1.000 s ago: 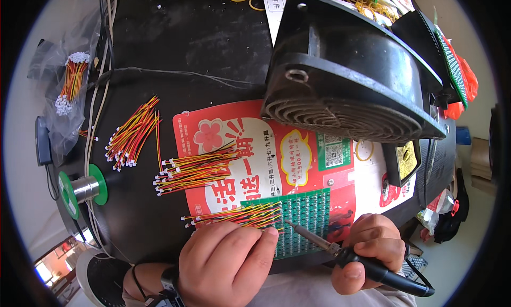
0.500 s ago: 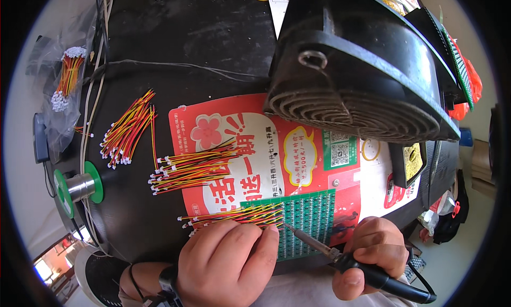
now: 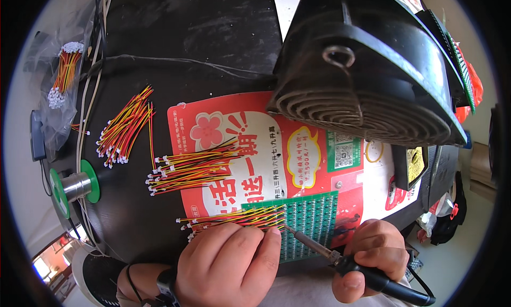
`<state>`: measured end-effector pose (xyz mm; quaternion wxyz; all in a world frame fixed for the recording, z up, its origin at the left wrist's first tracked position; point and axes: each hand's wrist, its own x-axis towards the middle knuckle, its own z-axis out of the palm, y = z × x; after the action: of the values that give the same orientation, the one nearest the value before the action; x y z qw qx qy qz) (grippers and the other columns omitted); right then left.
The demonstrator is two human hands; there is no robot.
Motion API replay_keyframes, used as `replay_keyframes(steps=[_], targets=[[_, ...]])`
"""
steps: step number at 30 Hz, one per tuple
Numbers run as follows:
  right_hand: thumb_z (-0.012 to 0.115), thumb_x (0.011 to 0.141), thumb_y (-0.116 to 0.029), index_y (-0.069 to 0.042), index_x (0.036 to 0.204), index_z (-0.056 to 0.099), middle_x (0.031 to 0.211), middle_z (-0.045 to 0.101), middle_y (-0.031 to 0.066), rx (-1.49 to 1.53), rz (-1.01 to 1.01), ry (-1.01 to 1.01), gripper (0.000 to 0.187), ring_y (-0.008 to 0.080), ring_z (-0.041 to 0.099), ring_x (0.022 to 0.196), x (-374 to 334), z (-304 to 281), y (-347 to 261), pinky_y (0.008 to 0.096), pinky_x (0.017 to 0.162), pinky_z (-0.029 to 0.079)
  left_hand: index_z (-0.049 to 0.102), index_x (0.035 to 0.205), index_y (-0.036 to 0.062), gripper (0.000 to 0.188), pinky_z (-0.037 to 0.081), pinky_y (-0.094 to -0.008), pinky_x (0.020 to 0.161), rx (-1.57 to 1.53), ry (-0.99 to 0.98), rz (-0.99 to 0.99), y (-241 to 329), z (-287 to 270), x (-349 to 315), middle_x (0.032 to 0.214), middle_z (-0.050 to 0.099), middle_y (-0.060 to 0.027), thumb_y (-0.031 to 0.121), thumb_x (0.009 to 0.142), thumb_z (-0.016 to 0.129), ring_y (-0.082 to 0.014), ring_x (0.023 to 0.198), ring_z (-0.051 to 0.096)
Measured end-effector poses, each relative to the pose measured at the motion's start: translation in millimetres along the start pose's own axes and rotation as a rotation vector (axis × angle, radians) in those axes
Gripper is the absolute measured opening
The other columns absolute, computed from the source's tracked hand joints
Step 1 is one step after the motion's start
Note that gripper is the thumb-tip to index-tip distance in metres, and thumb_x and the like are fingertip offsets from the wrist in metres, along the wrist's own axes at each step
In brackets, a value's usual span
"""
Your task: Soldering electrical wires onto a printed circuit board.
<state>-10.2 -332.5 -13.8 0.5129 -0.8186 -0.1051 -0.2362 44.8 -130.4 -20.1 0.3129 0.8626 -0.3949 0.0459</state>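
Observation:
My right hand (image 3: 372, 256) grips a soldering iron (image 3: 367, 270) by its black handle, its metal tip slanting left onto a green circuit board panel (image 3: 311, 216). Beside that tip, my left hand (image 3: 229, 264) is closed, with fingers pressed over the panel's left part and a red-yellow connector wire at the fingertips. The held end of that wire is mostly hidden. A row of such wires (image 3: 234, 217) lies across the board, their white connectors sticking out to the left. Under the panel is a red and white printed sheet (image 3: 261, 102).
A black fan (image 3: 362, 94) stands behind the board. Loose wires lie in one bundle (image 3: 197, 168) on the sheet and another (image 3: 128, 129) to its left. A solder spool (image 3: 77, 188), a bagged wire bundle (image 3: 66, 73) and cables sit farther left. A yellow sponge (image 3: 413, 166) rests below the fan.
The view has shifted slightly, so the fan sits a little farther right in it. Both hands keep nearly the same position, with the iron's tip still at the wire ends.

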Motion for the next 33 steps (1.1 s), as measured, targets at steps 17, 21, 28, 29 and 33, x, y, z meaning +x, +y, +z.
replay_keyframes(steps=[17,21,28,29,33], targets=[[0.070,0.085,-0.014,0.005,0.091,0.049,0.059,0.049,0.0106,0.126,-0.004,-0.019,0.029,0.0178,0.045,0.047,2.9,0.1,0.4,0.0316,0.041,0.039,0.069,0.090,-0.0067,0.011,0.055,-0.0351,0.066,0.015,-0.056,-0.112,11.6,-15.5,5.1,0.083,0.062,-0.0143,-0.002,0.081,0.069,-0.0284,0.073,0.063],[0.070,0.084,-0.014,0.005,0.091,0.049,0.059,0.050,0.0112,0.122,-0.001,-0.035,0.028,0.0181,0.045,0.047,3.8,-1.3,-0.8,0.0316,0.042,0.040,0.069,0.089,-0.0059,0.011,0.055,-0.0349,0.065,-0.036,0.018,-0.130,12.7,-13.5,2.9,0.081,0.061,-0.0137,-0.003,0.079,0.071,-0.0282,0.071,0.063],[0.070,0.083,-0.013,0.005,0.092,0.051,0.062,0.052,0.0115,0.117,0.027,-0.111,0.028,0.0197,0.048,0.049,5.9,-6.2,-1.7,0.0331,0.046,0.043,0.069,0.087,-0.0069,0.008,0.054,-0.0350,0.064,-0.031,0.007,-0.138,11.6,-10.3,1.4,0.080,0.061,-0.0134,-0.004,0.080,0.070,-0.0279,0.071,0.063],[0.070,0.083,-0.013,0.005,0.092,0.051,0.062,0.052,0.0115,0.118,0.027,-0.111,0.028,0.0197,0.048,0.049,6.1,-6.5,-2.4,0.0331,0.046,0.043,0.068,0.087,-0.0016,0.011,0.054,-0.0320,0.060,0.004,0.003,-0.101,6.5,-7.1,-2.3,0.077,0.059,-0.0085,0.000,0.076,0.071,-0.0230,0.069,0.062],[0.070,0.082,-0.013,0.005,0.092,0.052,0.064,0.054,0.0119,0.109,0.053,-0.138,0.028,0.0203,0.049,0.050,6.8,-6.8,-2.7,0.0341,0.048,0.045,0.068,0.086,0.0035,0.014,0.053,-0.0288,0.055,0.045,0.004,-0.049,0.8,-3.8,-5.3,0.074,0.057,-0.0037,0.004,0.072,0.072,-0.0179,0.066,0.060]])
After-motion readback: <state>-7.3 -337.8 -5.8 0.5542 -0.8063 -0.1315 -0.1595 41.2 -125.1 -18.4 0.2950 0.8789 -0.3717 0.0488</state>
